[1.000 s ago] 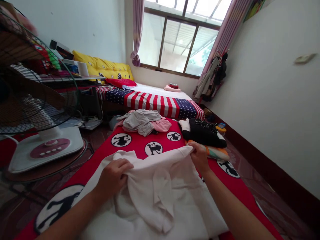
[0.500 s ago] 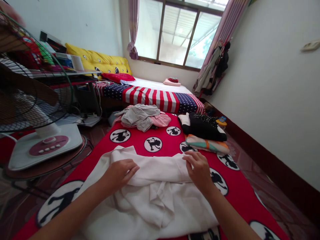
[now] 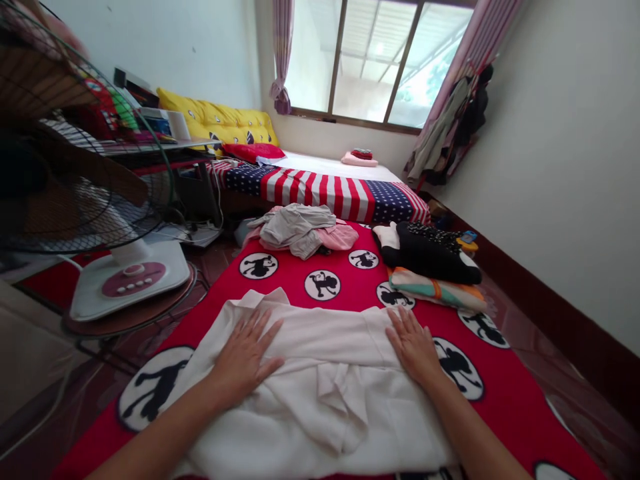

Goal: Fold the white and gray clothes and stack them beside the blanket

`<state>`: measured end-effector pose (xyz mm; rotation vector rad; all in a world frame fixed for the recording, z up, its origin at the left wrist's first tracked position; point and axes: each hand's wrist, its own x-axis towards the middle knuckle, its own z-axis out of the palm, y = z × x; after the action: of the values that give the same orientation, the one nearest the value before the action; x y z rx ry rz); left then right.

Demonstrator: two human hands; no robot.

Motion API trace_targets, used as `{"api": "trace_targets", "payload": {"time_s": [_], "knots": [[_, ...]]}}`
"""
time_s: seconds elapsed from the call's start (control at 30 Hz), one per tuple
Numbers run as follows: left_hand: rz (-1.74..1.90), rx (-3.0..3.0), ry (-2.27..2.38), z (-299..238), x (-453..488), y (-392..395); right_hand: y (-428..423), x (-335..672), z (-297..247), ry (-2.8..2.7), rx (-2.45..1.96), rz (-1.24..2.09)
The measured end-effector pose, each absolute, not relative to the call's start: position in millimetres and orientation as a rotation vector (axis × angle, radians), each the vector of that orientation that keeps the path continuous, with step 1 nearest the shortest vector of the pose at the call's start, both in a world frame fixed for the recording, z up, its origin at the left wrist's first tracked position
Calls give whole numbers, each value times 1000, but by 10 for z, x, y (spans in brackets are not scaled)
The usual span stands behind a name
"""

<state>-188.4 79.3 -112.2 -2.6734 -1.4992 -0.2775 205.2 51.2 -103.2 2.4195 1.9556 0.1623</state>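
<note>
A white cloth garment lies bunched and folded on a red blanket printed with black cartoon figures in white circles. My left hand rests flat on the garment with its fingers spread, and my right hand lies flat near the garment's right side. Neither hand grips anything. Further along the blanket are a heap of grey and pink clothes, a black garment and a folded striped cloth.
A white-based electric fan stands at the left beside the blanket. Beyond lies a bed with a stars-and-stripes cover. A desk with clutter stands at the left, and a white wall runs along the right.
Both hands have gone from pinching and lifting the garment's upper edge to lying flat on it. The garment now lies lower and smoother, folded over on itself.
</note>
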Motion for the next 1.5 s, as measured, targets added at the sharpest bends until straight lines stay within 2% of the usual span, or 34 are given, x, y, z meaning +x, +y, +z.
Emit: {"api": "trace_targets", "payload": {"time_s": [0.1, 0.2, 0.3, 0.37, 0.47, 0.57, 0.63, 0.77, 0.93, 1.33, 1.5], "knots": [[-306, -2648, -1538, -1082, -1829, 730, 571, 1822, -884, 1898, 2460, 341], [-265, -2672, -1587, -1003, -1761, 691, 627, 1454, -776, 2219, 2346, 494], [-169, -2722, -1643, -852, -1728, 668, 607, 1096, -806, 2599, 2086, 294], [-91, -2782, -1665, -683, -1716, 706, 562, 936, -886, 2673, 1989, 150], [-11, -2907, -1708, -372, -1666, 916, 505, 850, -992, 2654, 2003, 103], [-206, -3004, -1714, -181, -1569, 1267, 493, 870, -1025, 2645, 2004, 129], [-313, -3148, -1615, -210, -1521, 1481, 500, 893, -1027, 2644, 1996, 146], [-149, -3305, -1279, -561, -1617, 1635, 500, 907, -1030, 2644, 2001, 176], [-155, -3153, -1276, -877, -1985, 1464, 486, 893, -1033, 2621, 2053, 220], [-97, -3022, -1460, -760, -2308, 994, 444, 890, -1052, 2544, 2116, 251], [-106, -2904, -1482, -609, -2183, 1027, 388, 902, -1052, 2534, 2125, 240]]}}
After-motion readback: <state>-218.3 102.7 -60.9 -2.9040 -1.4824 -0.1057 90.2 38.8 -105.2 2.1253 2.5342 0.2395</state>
